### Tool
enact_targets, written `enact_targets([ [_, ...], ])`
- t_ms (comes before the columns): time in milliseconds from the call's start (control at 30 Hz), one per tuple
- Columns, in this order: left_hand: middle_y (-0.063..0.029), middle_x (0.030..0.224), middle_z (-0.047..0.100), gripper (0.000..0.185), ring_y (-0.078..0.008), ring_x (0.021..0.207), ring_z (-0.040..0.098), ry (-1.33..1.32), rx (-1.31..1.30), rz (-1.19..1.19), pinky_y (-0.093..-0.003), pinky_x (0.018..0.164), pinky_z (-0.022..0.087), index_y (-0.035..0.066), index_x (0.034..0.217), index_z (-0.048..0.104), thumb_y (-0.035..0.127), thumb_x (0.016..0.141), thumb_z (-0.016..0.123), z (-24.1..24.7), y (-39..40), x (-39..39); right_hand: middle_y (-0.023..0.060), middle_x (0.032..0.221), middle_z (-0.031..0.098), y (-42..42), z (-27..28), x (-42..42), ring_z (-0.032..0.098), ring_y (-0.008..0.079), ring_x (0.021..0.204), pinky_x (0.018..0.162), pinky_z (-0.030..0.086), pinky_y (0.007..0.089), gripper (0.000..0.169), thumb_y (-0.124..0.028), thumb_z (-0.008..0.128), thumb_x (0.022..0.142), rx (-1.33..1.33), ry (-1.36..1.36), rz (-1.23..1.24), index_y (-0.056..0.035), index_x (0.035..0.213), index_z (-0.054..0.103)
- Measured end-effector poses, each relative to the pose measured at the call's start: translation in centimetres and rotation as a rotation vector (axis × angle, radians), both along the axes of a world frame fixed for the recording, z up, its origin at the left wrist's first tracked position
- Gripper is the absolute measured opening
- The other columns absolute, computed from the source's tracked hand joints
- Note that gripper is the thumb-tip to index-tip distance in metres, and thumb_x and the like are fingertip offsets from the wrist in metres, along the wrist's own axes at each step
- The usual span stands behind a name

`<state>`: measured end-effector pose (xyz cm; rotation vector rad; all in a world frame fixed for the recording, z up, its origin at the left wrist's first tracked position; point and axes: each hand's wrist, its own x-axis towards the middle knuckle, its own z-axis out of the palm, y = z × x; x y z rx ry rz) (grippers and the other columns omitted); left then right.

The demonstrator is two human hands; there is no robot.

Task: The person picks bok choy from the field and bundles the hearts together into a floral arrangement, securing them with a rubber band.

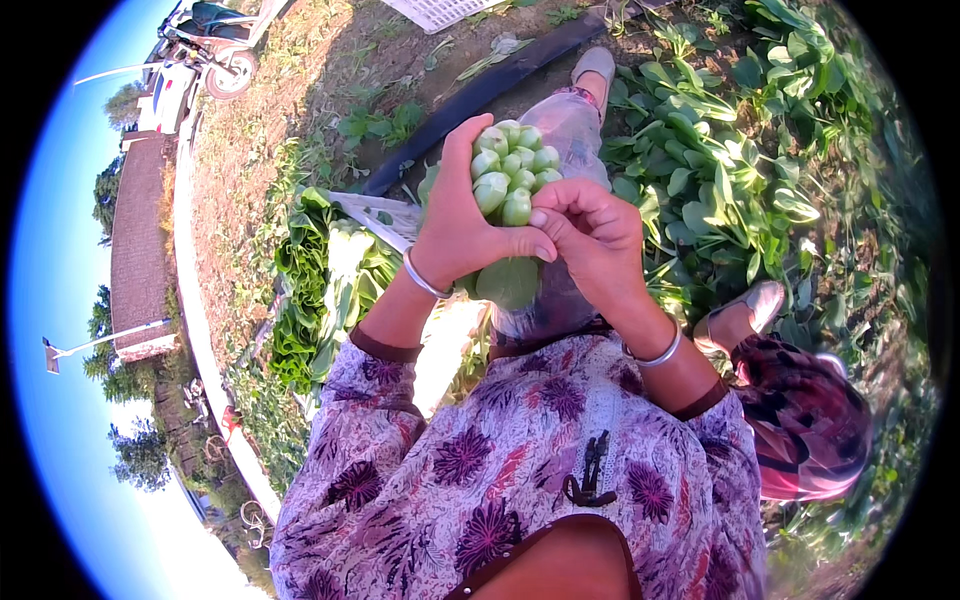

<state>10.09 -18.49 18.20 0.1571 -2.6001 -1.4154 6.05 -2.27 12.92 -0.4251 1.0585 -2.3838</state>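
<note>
My left hand [465, 217] is wrapped around a bunch of leafy green vegetables [519, 159], probably bok choy. Several pale stem ends of the bunch face up towards me, packed side by side. A broad leaf [508, 283] hangs below the left thumb. At the bunch's lower right edge, my right hand [596, 240] pinches with thumb and forefinger, its other fingers curled in; what lies between the fingertips is hidden. Below and left of the hands, heaped leafy greens [304, 292] lie beside a white plastic crate [382, 217]. Clear plastic sheeting [564, 139] covers my left leg.
Leafy plants [697, 165] grow densely on the right, around my feet. A black flat hose [465, 112] crosses the soil beyond the hands. Another white crate [439, 11] sits at the top edge. A motor vehicle [217, 67] stands far left, near a wall [139, 240].
</note>
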Motion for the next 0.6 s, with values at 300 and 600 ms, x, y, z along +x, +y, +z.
enact_targets([
  [300, -0.0123, 0.124, 0.051, 0.103, -0.0237, 0.114, 0.053, -0.020, -0.111, 0.170, -0.0362, 0.100, 0.044, 0.004, 0.138, 0.036, 0.016, 0.052, 0.093, 0.0, 0.2, 0.5, 0.0001, 0.075, 0.065, 1.1, -1.1, -3.7, 0.056, 0.0032, 0.061, 0.053, 0.045, 0.0187, 0.003, -0.001, 0.064, 0.091, 0.147, -0.002, 0.120, 0.0002, 0.093, 0.067],
  [600, -0.0104, 0.132, 0.047, 0.105, -0.0244, 0.120, 0.049, -0.012, -0.248, 0.124, -0.0375, 0.104, 0.039, 0.002, 0.141, 0.036, 0.015, 0.052, 0.091, -0.1, -1.5, 0.8, 0.0070, 0.078, 0.069, 7.5, -19.9, -16.8, 0.062, 0.0115, 0.057, 0.049, 0.048, 0.0228, 0.015, -0.011, 0.066, 0.089, 0.727, -0.412, -0.367, -0.0005, 0.099, 0.066],
])
